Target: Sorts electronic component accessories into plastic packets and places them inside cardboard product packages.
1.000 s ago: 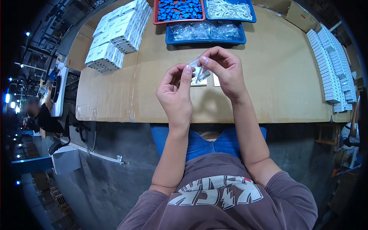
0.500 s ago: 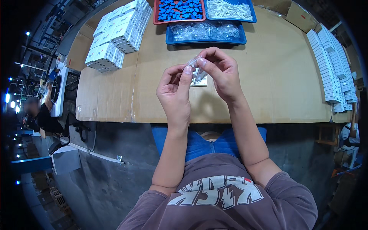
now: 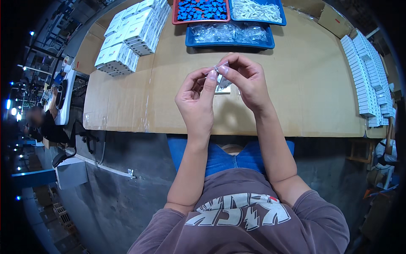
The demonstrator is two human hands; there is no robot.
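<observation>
Here, above the cardboard-covered bench (image 3: pixel 127 97), a small clear plastic sleeve (image 3: pixel 220 66) lies crosswise between both hands: the right hand (image 3: pixel 245 80) pinches its upper end, and the left hand (image 3: pixel 196 99) pinches just below.

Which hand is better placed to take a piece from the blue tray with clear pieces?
Probably the right hand: it is nearer the blue tray, directly behind it. Both it and the left hand pinch a small clear bag, so one must release first.

Mauve printed tee, blue jeans
</observation>
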